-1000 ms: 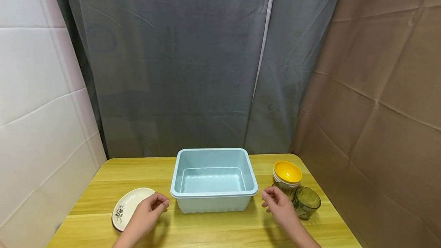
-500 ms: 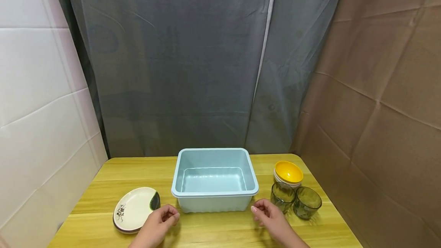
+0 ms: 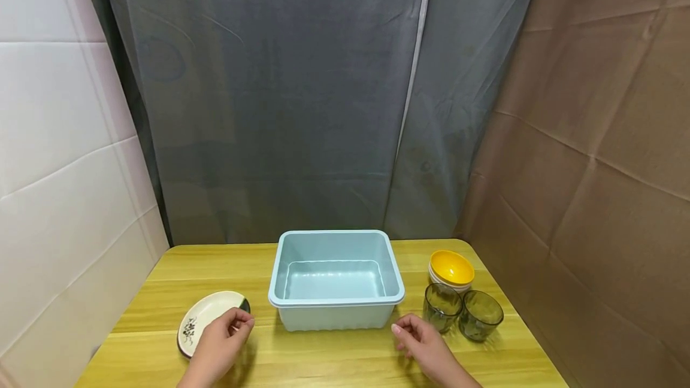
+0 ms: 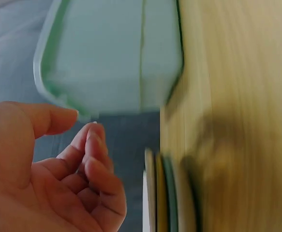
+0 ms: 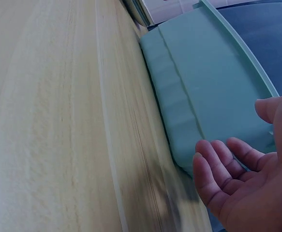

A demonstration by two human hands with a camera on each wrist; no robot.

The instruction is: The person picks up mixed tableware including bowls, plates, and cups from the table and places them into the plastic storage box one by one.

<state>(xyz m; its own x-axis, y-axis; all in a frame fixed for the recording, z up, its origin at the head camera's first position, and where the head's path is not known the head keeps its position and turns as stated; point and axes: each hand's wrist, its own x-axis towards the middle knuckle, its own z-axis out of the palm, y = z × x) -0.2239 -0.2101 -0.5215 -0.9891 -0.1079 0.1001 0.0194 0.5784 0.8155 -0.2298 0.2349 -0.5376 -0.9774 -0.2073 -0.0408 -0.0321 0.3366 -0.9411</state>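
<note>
My left hand [image 3: 222,343] hovers over the near right side of a stack of plates [image 3: 207,311], its fingers loosely curled around nothing. The top plate is cream with a dark flower print and a dark green patch at its rim, partly hidden by the hand. In the left wrist view the plates [image 4: 167,193] show edge-on as several layers. My right hand [image 3: 423,343], also loosely curled and holding nothing, is over the table just right of the light blue plastic basin's [image 3: 342,319] front corner. Two dark green glasses [image 3: 443,310] stand beyond that hand.
The basin stands in the middle of the wooden table [image 3: 323,364]. Behind the glasses sits a stack of small bowls [image 3: 451,268], yellow on top and white beneath. A grey curtain [image 3: 280,106] hangs behind the table, a white cloth [image 3: 70,166] at left, a brown one [image 3: 598,154] at right.
My left hand moved right off the plates, then back left over their edge. The right hand shifted left, away from the glasses, and has since stayed nearly still.
</note>
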